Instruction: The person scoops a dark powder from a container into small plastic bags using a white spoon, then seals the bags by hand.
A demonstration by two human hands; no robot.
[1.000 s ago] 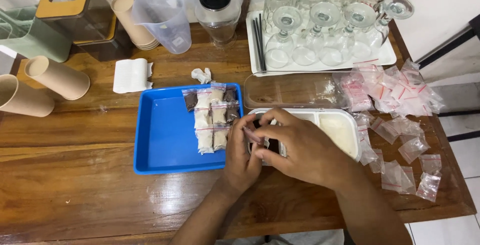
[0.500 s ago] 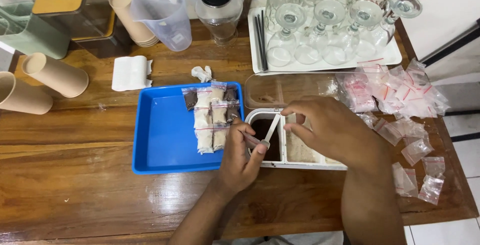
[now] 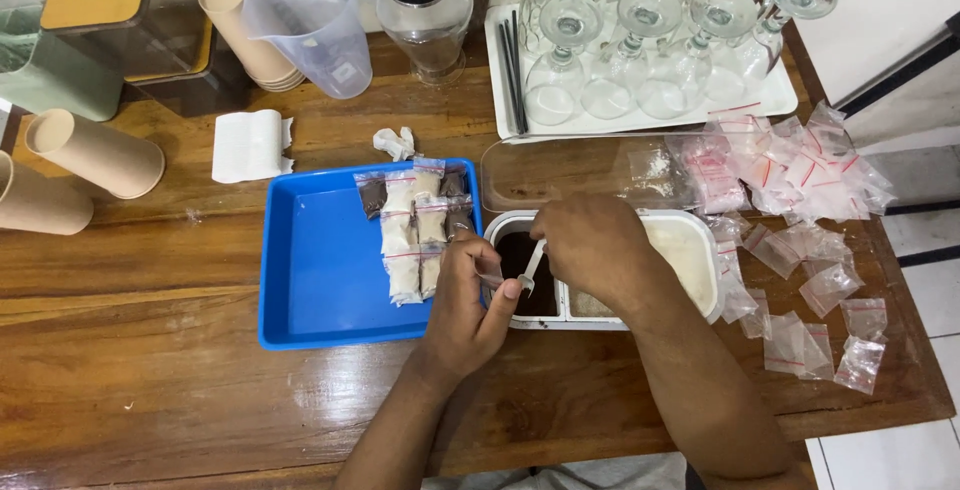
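Your right hand point(image 3: 600, 250) covers much of the white divided container point(image 3: 700, 280), so its middle section is hard to make out. Its fingers pinch a small white spoon point(image 3: 533, 265) over the dark powder compartment point(image 3: 525, 270). Your left hand point(image 3: 470, 300), just beside it, is curled around a small clear bag point(image 3: 490, 280), mostly hidden. The blue tray point(image 3: 320, 270) of filled packets point(image 3: 415, 230) touches the container's left side; its left half is bare.

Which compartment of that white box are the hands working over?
The left-end compartment holding dark brown powder, beside the blue tray; the right-end one holds white powder.
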